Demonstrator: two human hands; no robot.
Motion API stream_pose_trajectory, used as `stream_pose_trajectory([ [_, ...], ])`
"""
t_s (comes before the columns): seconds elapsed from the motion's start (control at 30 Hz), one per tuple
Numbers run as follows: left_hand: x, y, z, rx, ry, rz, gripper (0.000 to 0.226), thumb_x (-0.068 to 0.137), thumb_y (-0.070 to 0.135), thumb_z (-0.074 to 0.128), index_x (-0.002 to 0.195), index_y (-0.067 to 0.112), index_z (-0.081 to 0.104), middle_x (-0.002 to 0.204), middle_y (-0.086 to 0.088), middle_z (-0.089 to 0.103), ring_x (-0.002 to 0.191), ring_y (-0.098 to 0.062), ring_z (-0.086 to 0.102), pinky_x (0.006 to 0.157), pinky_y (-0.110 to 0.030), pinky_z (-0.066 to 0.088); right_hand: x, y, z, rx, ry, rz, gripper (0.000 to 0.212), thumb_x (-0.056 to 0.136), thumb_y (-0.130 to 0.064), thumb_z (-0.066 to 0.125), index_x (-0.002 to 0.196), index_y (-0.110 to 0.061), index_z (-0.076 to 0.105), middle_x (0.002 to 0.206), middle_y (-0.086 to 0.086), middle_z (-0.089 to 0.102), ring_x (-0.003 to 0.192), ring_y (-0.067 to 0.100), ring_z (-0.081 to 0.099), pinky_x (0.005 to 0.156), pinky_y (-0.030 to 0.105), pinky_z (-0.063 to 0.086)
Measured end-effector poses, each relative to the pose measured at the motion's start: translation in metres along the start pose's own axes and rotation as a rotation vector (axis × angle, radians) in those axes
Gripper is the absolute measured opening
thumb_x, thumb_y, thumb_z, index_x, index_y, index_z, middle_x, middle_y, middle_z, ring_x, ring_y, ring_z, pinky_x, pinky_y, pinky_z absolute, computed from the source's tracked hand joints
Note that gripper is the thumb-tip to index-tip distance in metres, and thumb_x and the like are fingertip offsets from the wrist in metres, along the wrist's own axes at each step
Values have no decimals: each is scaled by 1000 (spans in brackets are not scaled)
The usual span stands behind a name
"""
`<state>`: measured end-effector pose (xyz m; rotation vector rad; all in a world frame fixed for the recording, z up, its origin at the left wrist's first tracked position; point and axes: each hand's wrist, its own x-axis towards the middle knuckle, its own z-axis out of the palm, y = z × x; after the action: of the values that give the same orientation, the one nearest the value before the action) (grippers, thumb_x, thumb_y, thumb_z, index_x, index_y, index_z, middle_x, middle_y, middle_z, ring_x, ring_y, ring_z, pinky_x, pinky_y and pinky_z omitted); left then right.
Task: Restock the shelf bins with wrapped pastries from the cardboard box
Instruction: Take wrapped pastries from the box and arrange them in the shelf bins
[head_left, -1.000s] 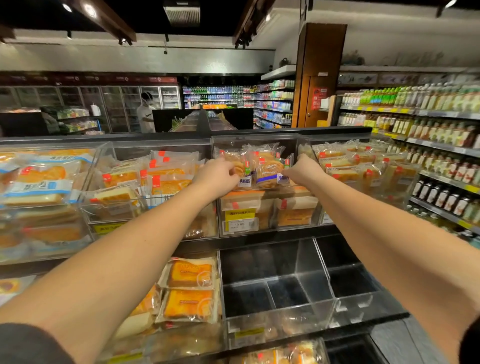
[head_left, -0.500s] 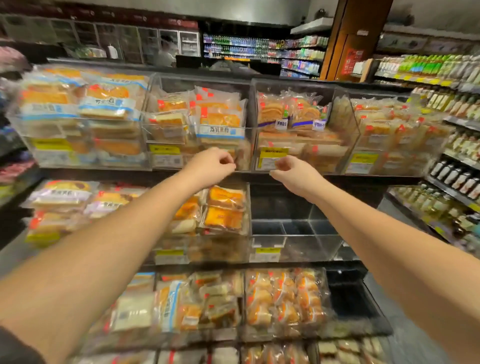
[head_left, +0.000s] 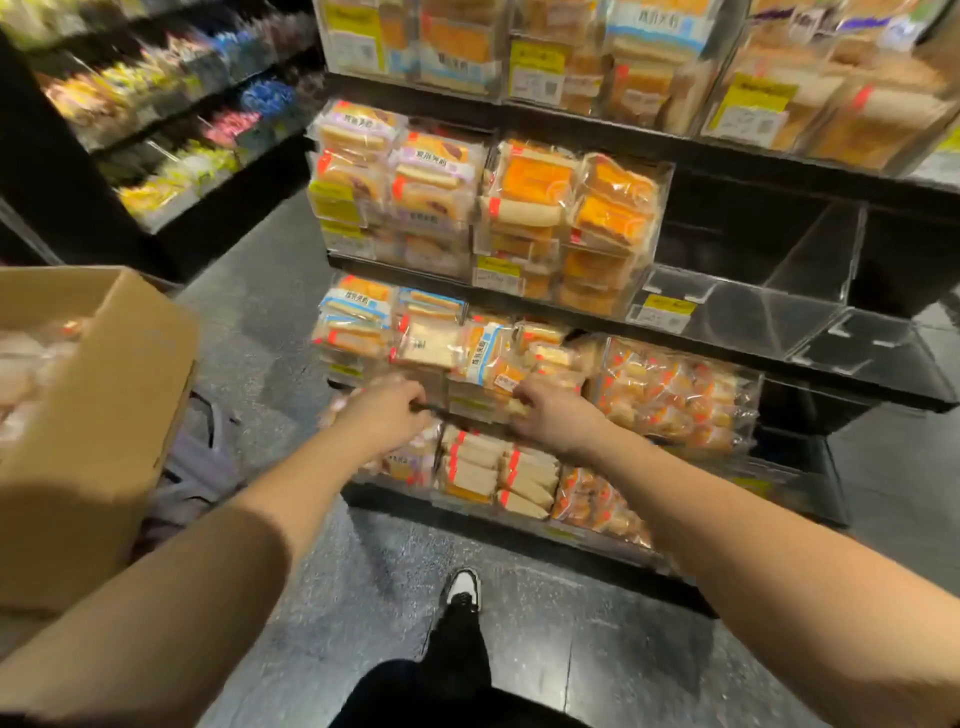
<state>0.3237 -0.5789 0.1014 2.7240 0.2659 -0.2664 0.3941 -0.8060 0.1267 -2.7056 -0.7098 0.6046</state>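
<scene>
- Hands at centre of the view: left hand (head_left: 387, 410) and right hand (head_left: 553, 413) both reach toward the third shelf tier; fingers of each are curled at the front edge of a clear bin (head_left: 441, 400), but motion blur hides whether either one pinches a wrapper, so the grip of each cannot be told.
- Wrapped pastries (head_left: 431, 343) in that bin, at 12 o'clock from the hands: flat packets stacked in leaning piles, long axes running roughly 9-to-3 o'clock, printed faces turned up and toward the viewer.
- Cardboard box (head_left: 98, 415) at 9 o'clock, well apart from the left hand; its open top shows pale wrapped pastries inside, blurred.
- Empty clear bins (head_left: 769, 306) at 2 o'clock, on the second tier, beside a bin of orange-topped cakes (head_left: 571, 208).
- Lowest tier at 6 o'clock from the hands: white sandwich packets (head_left: 498, 473) with red tags, long axes pointing about 10-to-4 o'clock.
- Shoe (head_left: 464, 587) at 6 o'clock on the dark speckled floor (head_left: 363, 571).
</scene>
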Motion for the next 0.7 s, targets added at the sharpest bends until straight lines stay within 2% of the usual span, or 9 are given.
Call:
stream_pose_trajectory([
  [0.17, -89, -90, 36, -24, -68, -191, 30, 98, 35, 51, 121, 18, 60, 129, -7, 52, 116, -27, 50, 92, -35, 41, -14, -69, 69, -73, -145, -134, 47, 97, -31, 55, 140, -13, 50, 140, 10, 53, 125, 27, 51, 101, 34, 42],
  [0.37, -171, -189, 49, -90, -49, -386, 31, 99, 40, 49, 120, 20, 62, 129, -5, 54, 121, -29, 49, 101, -38, 40, -9, -163, 135, -120, -258, -267, 43, 98, -32, 55, 134, -9, 53, 132, 15, 58, 118, 31, 55, 94, 32, 43],
  [0.47, -197, -241, 39, -138, -17, -413, 30, 101, 34, 48, 121, 17, 62, 126, -6, 54, 114, -26, 52, 86, -31, 41, 3, -220, 163, -132, -305, -312, 42, 99, -33, 54, 133, -8, 54, 132, 14, 59, 117, 30, 56, 97, 35, 47],
  [0.53, -213, -278, 28, -148, 1, -418, 30, 101, 35, 49, 121, 16, 62, 124, -5, 54, 111, -24, 52, 80, -30, 39, 16, -259, 182, -131, -328, -335, 45, 100, -34, 54, 137, -9, 52, 135, 12, 57, 120, 29, 55, 97, 32, 45],
  [0.7, -250, -374, -10, -156, 35, -480, 29, 96, 35, 51, 117, 21, 65, 120, -1, 58, 113, -23, 56, 95, -35, 45, 41, -358, 226, -148, -349, -365, 44, 100, -37, 52, 135, -10, 53, 133, 11, 56, 119, 27, 54, 89, 27, 39],
])
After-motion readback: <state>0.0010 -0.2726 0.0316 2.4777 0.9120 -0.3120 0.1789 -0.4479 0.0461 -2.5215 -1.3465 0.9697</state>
